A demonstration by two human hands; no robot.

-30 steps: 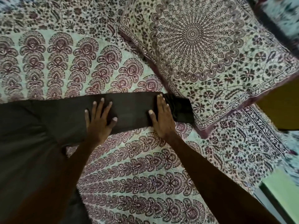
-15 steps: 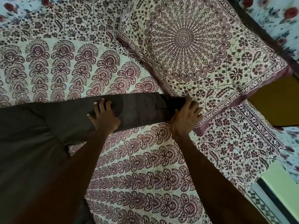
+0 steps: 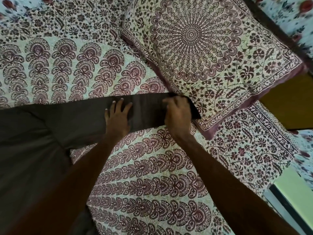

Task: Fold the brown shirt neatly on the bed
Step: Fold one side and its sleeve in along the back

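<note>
Bed: the surface is being covered by a printed bedspread [image 3: 152, 184] with maroon fan motifs on a pale ground, filling most of the view.
Pillow: a pillow [image 3: 191, 34] in a matching mandala print is being rested on the bed at the upper right, its lower corner pointing toward the hands.
Brown shirt: the brown shirt [image 3: 25, 158] is being laid flat on the bed at the left, its body running off the left and lower edges of the view.
Sleeve: one sleeve [image 3: 81, 116] is being stretched out straight to the right across the bedspread, and its cuff [image 3: 194, 111] is being laid against the pillow's edge.
Left hand: the left hand [image 3: 117, 118] is being pressed palm-down on the middle of the sleeve, fingers straight and slightly spread, nothing being gripped.
Right hand: the right hand [image 3: 177, 116] is being held on the sleeve just short of the cuff, fingers curled down and the fabric being pinched under them.
Beside the bed: a yellow surface [image 3: 288, 102] is being shown past the pillow at the right.
</note>
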